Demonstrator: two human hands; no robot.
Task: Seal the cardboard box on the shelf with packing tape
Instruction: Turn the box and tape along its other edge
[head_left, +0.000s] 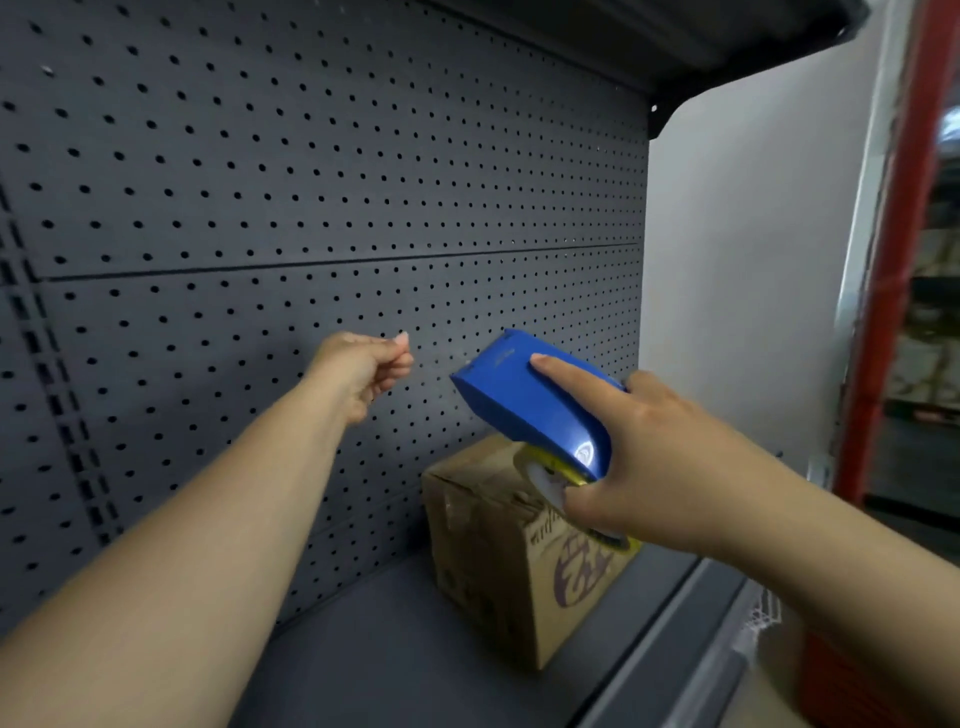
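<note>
A brown cardboard box (498, 561) with purple print stands on the dark shelf (395, 654), close to the pegboard back. My right hand (660, 467) holds a blue tape dispenser (524, 400) above the box, index finger stretched along its top. A yellow-cored roll of tape (545, 475) shows under the dispenser. My left hand (369, 369) is raised to the dispenser's left, thumb and fingers pinched together. A faint clear strip of tape (441, 364) seems to run from the dispenser's front edge to that pinch. The box top is partly hidden by the dispenser and my right hand.
A dark perforated pegboard (311, 208) forms the shelf's back. An upper shelf (675, 47) overhangs. A white wall panel (743, 286) and a red upright (893, 260) stand at the right. The shelf's grey front rail (670, 639) runs below the box.
</note>
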